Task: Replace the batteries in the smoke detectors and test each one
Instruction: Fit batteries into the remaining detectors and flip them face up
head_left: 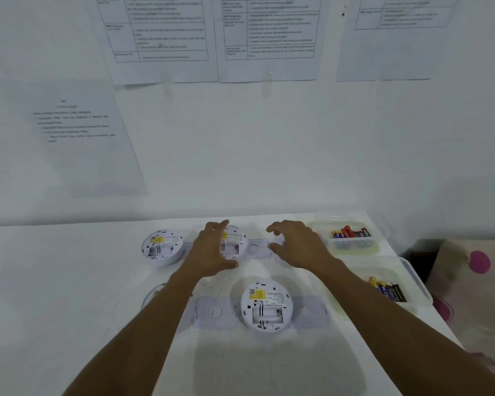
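White table (69, 281) under unreadable wall sheets (160, 38), yellow-labelled smoke detectors (266, 305), left hand (212, 252), right hand (300, 247), both grips released

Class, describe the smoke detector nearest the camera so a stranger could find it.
Start at the white table under the wall papers. In its near row, centre, lies a round detector, back up. The flat plates beside it are bare; it alone there bears a yellow sticker.

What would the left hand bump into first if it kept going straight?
Likely the smoke detector under its fingers; if the left hand passes above that, the wall. Height is unclear.
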### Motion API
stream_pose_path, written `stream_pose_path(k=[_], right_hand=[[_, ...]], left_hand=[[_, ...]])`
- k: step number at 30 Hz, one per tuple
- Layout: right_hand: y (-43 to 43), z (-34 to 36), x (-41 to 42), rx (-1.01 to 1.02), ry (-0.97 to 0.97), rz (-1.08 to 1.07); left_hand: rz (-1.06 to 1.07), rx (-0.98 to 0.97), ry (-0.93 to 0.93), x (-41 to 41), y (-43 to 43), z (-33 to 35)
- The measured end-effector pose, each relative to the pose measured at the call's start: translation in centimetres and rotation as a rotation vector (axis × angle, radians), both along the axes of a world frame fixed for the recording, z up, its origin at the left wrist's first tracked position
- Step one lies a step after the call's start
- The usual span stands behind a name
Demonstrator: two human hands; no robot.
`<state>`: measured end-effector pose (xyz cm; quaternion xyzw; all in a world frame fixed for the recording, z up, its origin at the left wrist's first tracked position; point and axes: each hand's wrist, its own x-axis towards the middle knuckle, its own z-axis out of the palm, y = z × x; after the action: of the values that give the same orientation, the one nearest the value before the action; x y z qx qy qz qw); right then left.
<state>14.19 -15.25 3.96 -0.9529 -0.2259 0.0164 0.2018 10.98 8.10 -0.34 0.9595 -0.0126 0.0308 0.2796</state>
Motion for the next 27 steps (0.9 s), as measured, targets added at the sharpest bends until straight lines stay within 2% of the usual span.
stream_pose_path(k=[6,9,12,16,19,23,27], right_hand=[[3.1,0.8,-1.0,0.462,0.237,-0.113],[3.6,1.4,-1.4,0.76,0.451,-0.183],[3.3,1.6,-1.6,0.968,0.612,-0.217],[3.1,1.6,-2.0,1.1,0.664,-0.188],[3.5,1.3,-2.4,1.033,0.524,-0.204],[3.4,1.1,-2.5,0.665,0.119,-0.232],[1.6,1.9,-1.8,0.526,0.011,-0.172]], left_hand=[[-0.057,-0.227,-0.184,-1.2,-1.2,0.8],[-0.058,-0.423,-0.198,-1.6,-1.4,1.3],[-0.007,-0.812,-0.144,-2.4,-1.6,2.0],[0.042,-1.449,0.024,-2.7,-3.1,2.9],[0.117,-1.731,0.177,-2.5,-3.6,2.7],[0.129,-1.875,0.246,-2.3,-4.5,3.1],[0.091,-1.954,0.327,-1.8,-5.5,3.6]])
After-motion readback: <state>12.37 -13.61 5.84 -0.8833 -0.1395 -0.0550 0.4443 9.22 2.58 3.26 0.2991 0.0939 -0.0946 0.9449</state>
